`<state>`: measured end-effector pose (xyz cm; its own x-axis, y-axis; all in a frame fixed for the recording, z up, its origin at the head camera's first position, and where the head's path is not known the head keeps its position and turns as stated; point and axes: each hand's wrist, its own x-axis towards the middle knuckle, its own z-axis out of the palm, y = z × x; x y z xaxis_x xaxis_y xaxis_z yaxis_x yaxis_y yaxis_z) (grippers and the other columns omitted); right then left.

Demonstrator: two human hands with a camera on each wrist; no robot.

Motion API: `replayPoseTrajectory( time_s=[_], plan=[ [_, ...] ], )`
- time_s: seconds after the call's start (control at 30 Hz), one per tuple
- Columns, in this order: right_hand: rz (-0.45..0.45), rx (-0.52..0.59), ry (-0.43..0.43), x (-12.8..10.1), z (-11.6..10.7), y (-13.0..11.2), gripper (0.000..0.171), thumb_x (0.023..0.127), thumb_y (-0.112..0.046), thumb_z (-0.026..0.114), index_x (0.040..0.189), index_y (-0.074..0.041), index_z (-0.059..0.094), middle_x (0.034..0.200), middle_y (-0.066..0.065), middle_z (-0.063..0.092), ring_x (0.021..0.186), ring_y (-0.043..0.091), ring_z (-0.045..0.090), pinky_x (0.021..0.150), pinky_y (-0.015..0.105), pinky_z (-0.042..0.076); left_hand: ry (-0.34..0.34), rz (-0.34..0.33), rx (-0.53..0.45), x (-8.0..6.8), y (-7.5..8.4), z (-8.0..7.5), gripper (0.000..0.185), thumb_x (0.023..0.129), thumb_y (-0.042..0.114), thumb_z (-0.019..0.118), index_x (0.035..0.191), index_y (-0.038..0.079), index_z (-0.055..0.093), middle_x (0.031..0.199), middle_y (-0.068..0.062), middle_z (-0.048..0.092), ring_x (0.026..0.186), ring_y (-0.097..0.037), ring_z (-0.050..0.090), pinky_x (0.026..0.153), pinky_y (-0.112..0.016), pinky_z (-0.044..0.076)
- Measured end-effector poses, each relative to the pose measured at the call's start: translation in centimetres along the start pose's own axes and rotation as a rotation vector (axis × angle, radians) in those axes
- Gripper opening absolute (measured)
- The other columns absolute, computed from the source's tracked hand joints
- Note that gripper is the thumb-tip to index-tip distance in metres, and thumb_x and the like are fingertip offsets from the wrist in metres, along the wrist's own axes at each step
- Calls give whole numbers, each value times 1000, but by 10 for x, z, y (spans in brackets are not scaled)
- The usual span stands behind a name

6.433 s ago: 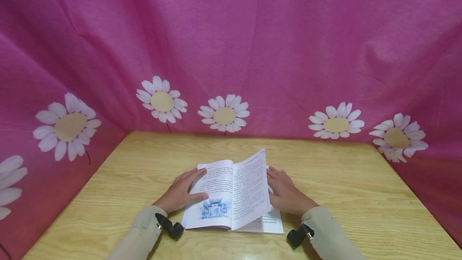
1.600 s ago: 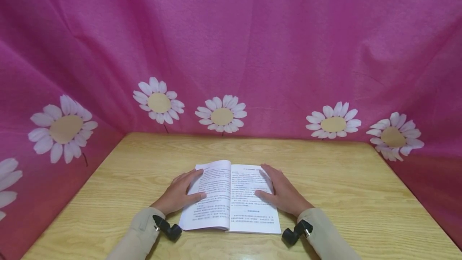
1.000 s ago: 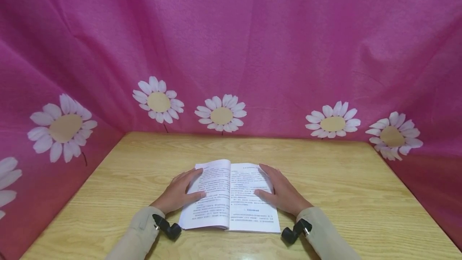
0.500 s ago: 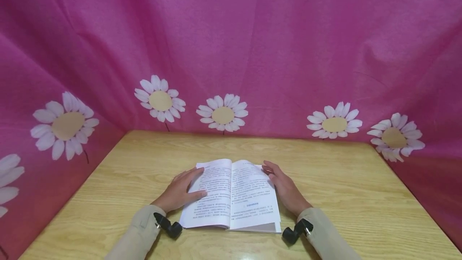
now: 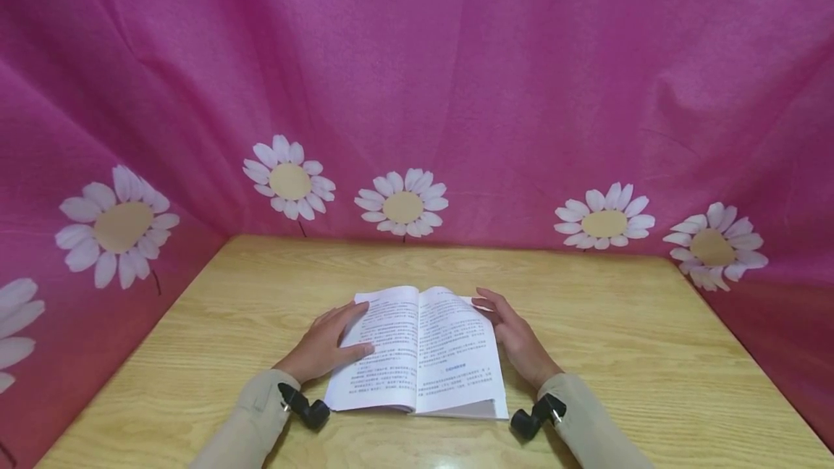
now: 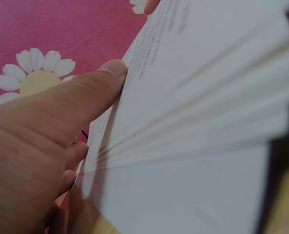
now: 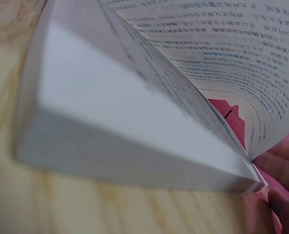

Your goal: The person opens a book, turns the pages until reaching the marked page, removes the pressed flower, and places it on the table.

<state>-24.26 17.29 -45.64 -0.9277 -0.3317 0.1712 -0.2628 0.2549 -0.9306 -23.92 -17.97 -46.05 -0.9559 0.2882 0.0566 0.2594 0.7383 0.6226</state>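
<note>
Pink daisy cloth (image 5: pixel 417 93) behind, wooden table (image 5: pixel 619 353) below, open book (image 5: pixel 417 353) lying near centre. Left hand (image 5: pixel 322 349) flat on left page. Right hand (image 5: pixel 515 335) now off right page, fingers lifting its far-right edge; page-turn beginning.

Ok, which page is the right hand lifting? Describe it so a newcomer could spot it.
On the light wooden table lies an open white paperback book, between both hands. The page is the top right-hand leaf, raised at its outer edge by the right hand. Unlike the flat left page under the left hand, it bows upward.
</note>
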Motion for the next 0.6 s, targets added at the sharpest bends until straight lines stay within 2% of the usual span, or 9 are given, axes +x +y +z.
replayPoseTrajectory(
  time_s=[0.13,0.3,0.43,0.47,0.6],
  plan=[
    [-72,-56,3,0,-1,3,67,88,9,35,149,-18,32,147,12,43,134,29,42,109,50,33,-1,0,-1,0,0,0,83,80,59,69,149,26,37,156,-2,31,144,-29,23,114,-58,17],
    [-147,-79,13,0,-2,3,65,88,10,38,149,-12,32,147,18,41,137,31,39,112,43,30,-1,-5,-7,-1,1,0,84,79,59,70,149,26,38,155,-2,32,144,-30,24,113,-59,17],
    [-132,-94,35,1,-1,0,65,90,7,43,151,-11,26,152,17,33,140,30,32,113,43,26,3,7,-15,0,0,-1,84,79,59,70,149,25,39,156,-4,32,143,-32,24,113,-60,17],
    [-125,-98,38,1,0,0,65,92,5,44,152,-11,24,154,16,31,141,31,31,113,47,26,4,11,-16,0,0,-1,84,79,59,69,149,25,39,156,-4,32,143,-32,24,112,-60,17],
    [-85,-110,62,3,0,1,65,97,-4,47,154,-11,17,156,15,26,141,32,30,113,47,24,2,17,-15,0,-1,-1,84,79,59,70,149,24,39,155,-4,32,143,-31,24,112,-60,17]
  ],
)
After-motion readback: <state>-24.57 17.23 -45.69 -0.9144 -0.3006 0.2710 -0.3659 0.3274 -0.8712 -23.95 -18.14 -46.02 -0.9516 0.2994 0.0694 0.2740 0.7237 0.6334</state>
